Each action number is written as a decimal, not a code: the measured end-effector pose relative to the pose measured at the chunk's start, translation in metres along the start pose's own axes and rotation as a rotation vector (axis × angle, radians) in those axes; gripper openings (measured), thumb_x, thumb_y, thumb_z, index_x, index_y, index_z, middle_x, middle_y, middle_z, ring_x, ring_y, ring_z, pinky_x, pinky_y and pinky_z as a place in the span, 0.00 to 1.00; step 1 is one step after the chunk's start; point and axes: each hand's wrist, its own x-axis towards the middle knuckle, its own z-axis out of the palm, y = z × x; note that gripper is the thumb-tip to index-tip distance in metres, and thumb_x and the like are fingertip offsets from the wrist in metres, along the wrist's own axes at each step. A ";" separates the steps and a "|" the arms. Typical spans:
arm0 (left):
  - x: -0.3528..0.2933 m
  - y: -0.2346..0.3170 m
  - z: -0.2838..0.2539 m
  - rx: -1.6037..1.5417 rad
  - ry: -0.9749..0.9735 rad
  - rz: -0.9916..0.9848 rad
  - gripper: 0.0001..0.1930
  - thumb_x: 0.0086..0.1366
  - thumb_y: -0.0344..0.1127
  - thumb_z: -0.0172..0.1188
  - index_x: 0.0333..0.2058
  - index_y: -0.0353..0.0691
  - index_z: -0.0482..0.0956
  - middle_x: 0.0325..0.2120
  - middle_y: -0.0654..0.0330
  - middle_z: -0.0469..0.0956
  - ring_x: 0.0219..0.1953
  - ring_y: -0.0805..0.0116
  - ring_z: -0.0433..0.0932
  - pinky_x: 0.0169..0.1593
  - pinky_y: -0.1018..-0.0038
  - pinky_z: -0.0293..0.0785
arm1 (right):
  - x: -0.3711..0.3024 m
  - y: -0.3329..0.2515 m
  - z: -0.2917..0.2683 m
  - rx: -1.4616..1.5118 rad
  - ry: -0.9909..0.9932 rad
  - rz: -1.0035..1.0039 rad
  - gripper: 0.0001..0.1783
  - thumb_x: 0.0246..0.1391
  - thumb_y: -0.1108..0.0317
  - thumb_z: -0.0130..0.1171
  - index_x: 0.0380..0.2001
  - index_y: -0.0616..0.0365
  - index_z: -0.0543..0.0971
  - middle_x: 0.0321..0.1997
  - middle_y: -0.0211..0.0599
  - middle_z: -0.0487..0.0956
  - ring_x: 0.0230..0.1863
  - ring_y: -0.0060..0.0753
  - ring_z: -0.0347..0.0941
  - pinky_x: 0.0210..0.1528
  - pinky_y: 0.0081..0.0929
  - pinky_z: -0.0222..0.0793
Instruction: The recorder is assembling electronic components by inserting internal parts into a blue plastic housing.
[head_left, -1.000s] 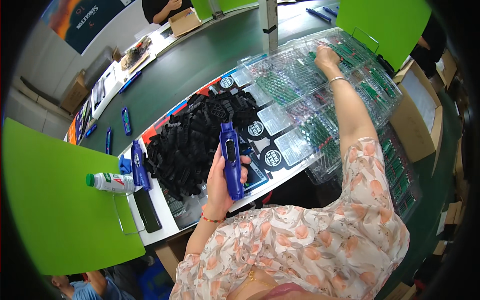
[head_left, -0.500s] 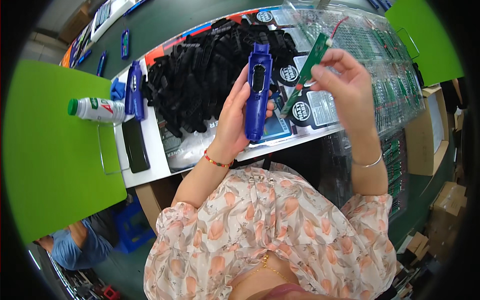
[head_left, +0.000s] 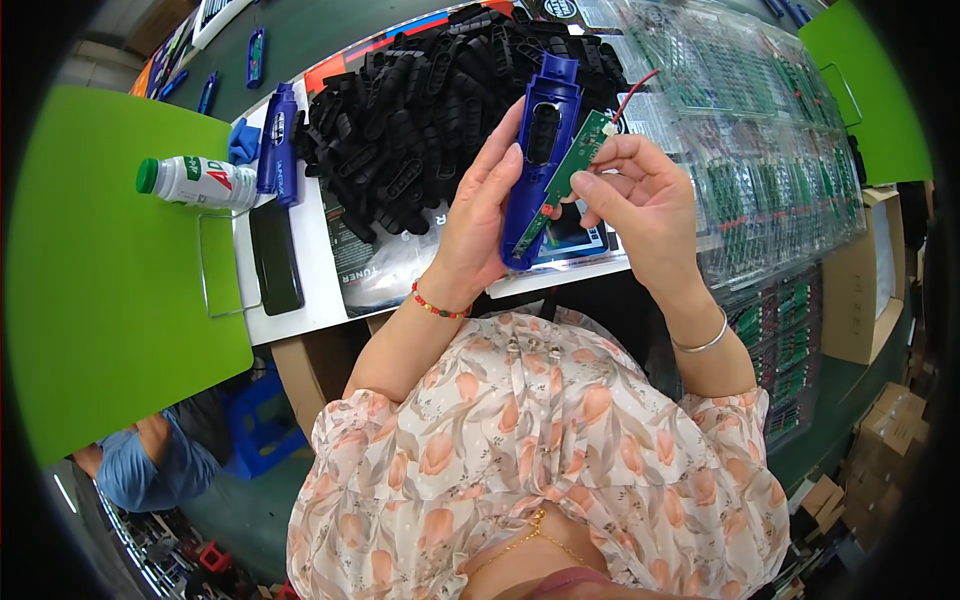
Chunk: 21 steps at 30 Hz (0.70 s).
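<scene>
Tabletop trays hold circuit boards; left fingers clasp blue casing, right fingers pinch green board.

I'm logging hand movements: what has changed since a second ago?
The right hand left the clear trays with a green circuit board, bringing it leftward and nearer the body; it now overlaps the blue shell in view. The left hand still holds the shell; the white bottle and phone stayed put.

The white tabletop, partly covered by printed sheets, bears black parts and a phone.
</scene>
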 end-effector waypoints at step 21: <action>-0.004 0.001 -0.007 0.007 -0.099 -0.043 0.27 0.74 0.37 0.46 0.69 0.45 0.55 0.46 0.57 0.76 0.36 0.69 0.77 0.37 0.73 0.78 | 0.020 0.010 -0.002 -0.372 0.033 -0.282 0.18 0.52 0.75 0.64 0.49 0.59 0.80 0.32 0.30 0.76 0.28 0.18 0.76 0.28 0.15 0.69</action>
